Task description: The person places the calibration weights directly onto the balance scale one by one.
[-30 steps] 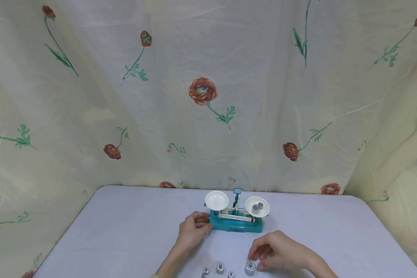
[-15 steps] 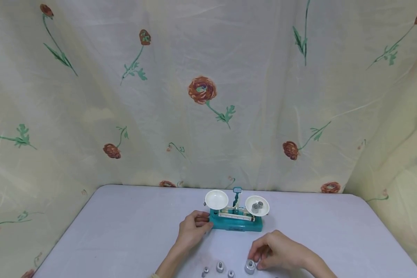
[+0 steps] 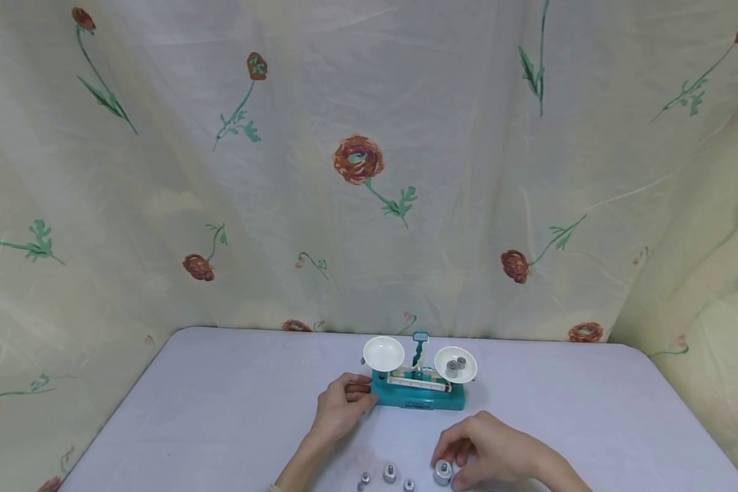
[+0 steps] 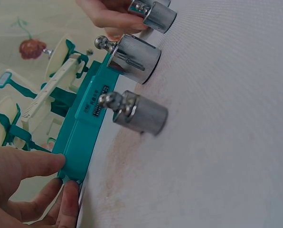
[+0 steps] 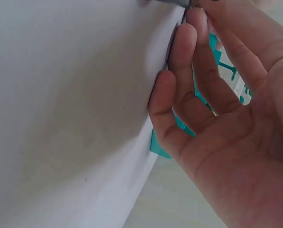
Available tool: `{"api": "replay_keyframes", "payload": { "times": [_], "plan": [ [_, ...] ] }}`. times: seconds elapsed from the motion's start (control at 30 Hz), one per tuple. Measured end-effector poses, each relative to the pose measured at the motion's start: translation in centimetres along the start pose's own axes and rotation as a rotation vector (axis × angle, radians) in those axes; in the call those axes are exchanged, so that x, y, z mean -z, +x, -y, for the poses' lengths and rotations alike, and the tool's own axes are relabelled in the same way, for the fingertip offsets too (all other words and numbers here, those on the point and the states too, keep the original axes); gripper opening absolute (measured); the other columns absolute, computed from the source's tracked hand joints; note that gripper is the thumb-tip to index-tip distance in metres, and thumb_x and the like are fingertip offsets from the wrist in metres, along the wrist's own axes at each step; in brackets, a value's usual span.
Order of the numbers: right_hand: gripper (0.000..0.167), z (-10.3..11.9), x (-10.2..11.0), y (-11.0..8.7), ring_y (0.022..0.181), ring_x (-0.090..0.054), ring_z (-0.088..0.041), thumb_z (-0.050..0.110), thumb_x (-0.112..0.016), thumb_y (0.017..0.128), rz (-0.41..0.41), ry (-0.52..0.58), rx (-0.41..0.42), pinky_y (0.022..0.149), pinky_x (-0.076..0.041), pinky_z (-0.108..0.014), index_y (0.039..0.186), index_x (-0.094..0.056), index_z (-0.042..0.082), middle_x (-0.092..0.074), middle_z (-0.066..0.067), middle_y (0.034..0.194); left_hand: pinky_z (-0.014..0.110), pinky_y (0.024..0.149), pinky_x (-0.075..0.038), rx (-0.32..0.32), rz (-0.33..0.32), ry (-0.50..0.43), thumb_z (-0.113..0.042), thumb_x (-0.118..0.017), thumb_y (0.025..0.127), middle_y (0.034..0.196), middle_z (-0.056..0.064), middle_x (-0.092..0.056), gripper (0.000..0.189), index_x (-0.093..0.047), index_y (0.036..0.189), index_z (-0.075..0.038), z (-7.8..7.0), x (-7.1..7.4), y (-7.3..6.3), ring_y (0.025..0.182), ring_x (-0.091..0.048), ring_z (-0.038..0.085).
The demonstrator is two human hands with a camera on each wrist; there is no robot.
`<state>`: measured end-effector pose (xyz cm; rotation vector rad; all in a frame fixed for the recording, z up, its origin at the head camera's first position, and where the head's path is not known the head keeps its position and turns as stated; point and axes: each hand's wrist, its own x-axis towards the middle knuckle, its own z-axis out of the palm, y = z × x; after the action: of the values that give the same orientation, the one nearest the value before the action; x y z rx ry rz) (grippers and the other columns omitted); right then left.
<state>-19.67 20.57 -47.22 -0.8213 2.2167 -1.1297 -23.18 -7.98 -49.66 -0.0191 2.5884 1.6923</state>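
A teal balance scale (image 3: 418,398) with two white pans stands toward the back of the table. My left hand (image 3: 339,408) grips the left end of its base, thumb in front, as the left wrist view (image 4: 30,185) also shows. Two small metal weights (image 3: 452,370) sit in the right pan (image 3: 445,355); the left pan (image 3: 384,354) holds nothing. In front of the scale, my right hand (image 3: 495,447) pinches a large knobbed metal weight (image 3: 443,472) between thumb and fingers, low at the table. In the right wrist view only the weight's edge (image 5: 172,2) shows at the top.
Several smaller knobbed weights, among them a mid-sized one (image 3: 390,473) and a small one (image 3: 408,485), stand left of the right hand near the bottom of the head view. A pale cloth covers the table (image 3: 240,396). A flowered curtain (image 3: 443,239) hangs behind it.
My right hand has shifted slightly left and closer around the large weight. The left hand and the scale stay where they were.
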Motion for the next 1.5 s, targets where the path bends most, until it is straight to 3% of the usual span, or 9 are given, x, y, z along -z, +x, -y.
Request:
{"api": "replay_keyframes", "payload": {
  "times": [0.5, 0.87, 1.5],
  "plan": [
    [0.022, 0.08, -0.31, 0.09, 0.083, -0.062, 0.000, 0.010, -0.088, 0.088, -0.002, 0.017, -0.015, 0.075, -0.055, -0.016, 0.108, -0.083, 0.019, -0.080, 0.000, 0.098, 0.040, 0.091, -0.064, -0.002, -0.005, 0.002, -0.015, -0.081, 0.095, 0.114, 0.011, -0.078, 0.035, -0.071, 0.126, -0.002, -0.19, 0.03, -0.18, 0.103, -0.076, 0.022],
    [0.021, 0.23, -0.47, 0.10, 0.084, -0.061, 0.001, 0.013, -0.088, 0.088, -0.005, -0.026, -0.004, 0.076, -0.054, -0.017, 0.106, -0.081, 0.020, -0.075, 0.013, 0.094, 0.039, 0.090, -0.065, -0.003, -0.003, -0.003, -0.015, -0.081, 0.095, 0.114, 0.011, -0.078, 0.035, -0.071, 0.126, -0.002, -0.15, 0.03, -0.12, 0.102, -0.076, 0.021],
    [0.022, 0.35, -0.61, 0.08, 0.086, -0.059, 0.000, 0.012, -0.083, 0.092, 0.037, -0.058, -0.027, 0.080, -0.054, -0.017, 0.110, -0.076, 0.022, -0.067, 0.012, 0.095, 0.039, 0.092, -0.064, 0.021, 0.000, 0.005, -0.016, -0.081, 0.095, 0.115, 0.010, -0.078, 0.035, -0.071, 0.127, -0.003, -0.15, 0.01, -0.09, 0.103, -0.075, 0.020]
  ]
}}
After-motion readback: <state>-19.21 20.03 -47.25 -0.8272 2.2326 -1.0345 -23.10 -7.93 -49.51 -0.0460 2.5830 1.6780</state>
